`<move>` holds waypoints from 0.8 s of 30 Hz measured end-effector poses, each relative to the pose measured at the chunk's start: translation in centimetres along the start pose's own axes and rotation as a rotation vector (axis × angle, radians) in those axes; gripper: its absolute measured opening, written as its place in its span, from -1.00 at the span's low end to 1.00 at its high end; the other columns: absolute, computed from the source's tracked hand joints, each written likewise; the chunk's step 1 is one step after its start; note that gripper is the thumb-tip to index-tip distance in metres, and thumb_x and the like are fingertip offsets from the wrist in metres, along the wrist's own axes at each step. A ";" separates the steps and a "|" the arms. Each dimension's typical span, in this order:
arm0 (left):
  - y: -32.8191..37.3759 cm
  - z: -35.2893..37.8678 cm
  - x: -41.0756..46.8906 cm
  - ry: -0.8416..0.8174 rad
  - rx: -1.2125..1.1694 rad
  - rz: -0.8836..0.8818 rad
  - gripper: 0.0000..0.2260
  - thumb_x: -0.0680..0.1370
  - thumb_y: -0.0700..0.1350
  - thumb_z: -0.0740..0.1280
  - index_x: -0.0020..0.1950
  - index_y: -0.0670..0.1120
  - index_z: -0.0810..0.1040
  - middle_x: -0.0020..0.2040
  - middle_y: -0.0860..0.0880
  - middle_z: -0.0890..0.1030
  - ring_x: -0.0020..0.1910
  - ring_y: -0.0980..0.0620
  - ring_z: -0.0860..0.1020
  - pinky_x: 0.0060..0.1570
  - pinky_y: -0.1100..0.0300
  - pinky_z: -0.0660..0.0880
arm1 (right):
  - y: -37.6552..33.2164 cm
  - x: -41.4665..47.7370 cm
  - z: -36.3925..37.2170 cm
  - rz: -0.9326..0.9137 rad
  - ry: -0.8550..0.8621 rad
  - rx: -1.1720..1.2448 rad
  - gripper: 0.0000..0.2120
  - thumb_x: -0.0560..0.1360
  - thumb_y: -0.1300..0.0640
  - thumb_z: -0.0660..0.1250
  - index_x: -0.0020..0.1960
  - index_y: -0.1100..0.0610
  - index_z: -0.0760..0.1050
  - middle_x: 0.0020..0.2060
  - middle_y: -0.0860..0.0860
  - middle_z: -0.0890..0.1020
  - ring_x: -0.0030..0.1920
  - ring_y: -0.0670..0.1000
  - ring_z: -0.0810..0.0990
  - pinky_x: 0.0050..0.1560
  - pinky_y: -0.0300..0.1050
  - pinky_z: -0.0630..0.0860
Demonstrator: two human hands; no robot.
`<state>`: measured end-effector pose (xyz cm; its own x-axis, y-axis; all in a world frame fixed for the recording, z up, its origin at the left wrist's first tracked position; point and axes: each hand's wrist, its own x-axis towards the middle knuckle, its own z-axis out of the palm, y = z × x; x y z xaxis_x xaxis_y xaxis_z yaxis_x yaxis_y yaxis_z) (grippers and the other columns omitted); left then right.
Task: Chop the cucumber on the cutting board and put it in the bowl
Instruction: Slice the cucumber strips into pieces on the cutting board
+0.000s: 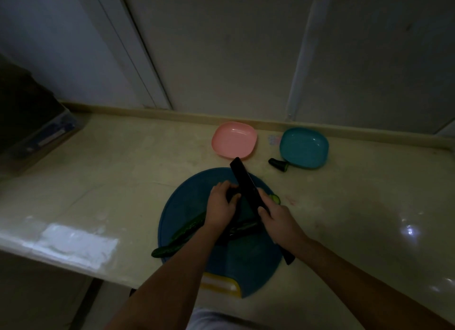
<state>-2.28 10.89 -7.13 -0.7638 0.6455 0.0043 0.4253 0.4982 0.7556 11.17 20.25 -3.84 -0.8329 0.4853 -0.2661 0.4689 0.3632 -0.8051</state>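
A round blue cutting board [189, 204] lies on the counter. My left hand [220, 204] presses down on a dark cucumber piece [232, 194] near the board's middle. My right hand [278, 218] grips a black knife [243, 181] whose blade slants over the board beside the left fingers. A cucumber slice [275, 198] lies just right of the blade. A long cucumber [182, 233] rests across the board's left side, its tip over the edge. Another cucumber piece [242, 227] lies under my wrists. A pink bowl [234, 140] and a teal bowl [304, 147] stand empty behind the board.
A cut cucumber end [278, 164] lies on the counter next to the teal bowl. A dark box [32, 125] sits at the far left. The counter's front edge [73, 263] runs near the board; a wall rises behind the bowls.
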 end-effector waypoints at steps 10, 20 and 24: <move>0.2 -0.1 0.0 0.008 -0.006 0.001 -0.89 0.49 -0.21 0.37 -0.01 -0.11 0.53 -0.05 -0.02 0.55 0.00 0.05 0.46 -0.04 0.30 0.33 | -0.1 0.3 -0.2 -0.023 -0.028 -0.029 -0.51 0.62 0.15 0.06 0.50 -0.07 0.04 -0.16 0.11 0.53 -0.30 -0.07 0.46 -0.36 -0.31 0.34; 0.4 -0.1 -0.1 0.026 -0.008 -0.019 -0.87 0.49 -0.22 0.37 0.03 -0.13 0.54 -0.09 0.04 0.46 -0.07 0.11 0.46 -0.10 0.41 0.29 | -0.8 1.9 -0.1 -0.009 -0.095 -0.046 -0.51 0.62 0.16 0.06 0.50 -0.07 0.05 -0.20 0.09 0.54 -0.30 0.00 0.51 -0.27 -0.12 0.51; 0.1 -0.4 -0.1 -0.006 -0.006 0.007 -0.86 0.50 -0.21 0.36 0.06 -0.13 0.54 -0.08 0.06 0.47 -0.04 0.11 0.47 -0.07 0.41 0.31 | -0.7 1.8 0.6 -0.020 -0.077 -0.093 -0.49 0.62 0.14 0.05 0.51 -0.10 0.00 0.03 0.19 0.57 -0.14 0.09 0.58 -0.07 -0.01 0.57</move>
<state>-2.32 10.65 -6.80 -0.7578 0.6525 0.0060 0.4280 0.4901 0.7594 9.13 20.42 -4.07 -0.8607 0.4162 -0.2933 0.4744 0.4464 -0.7587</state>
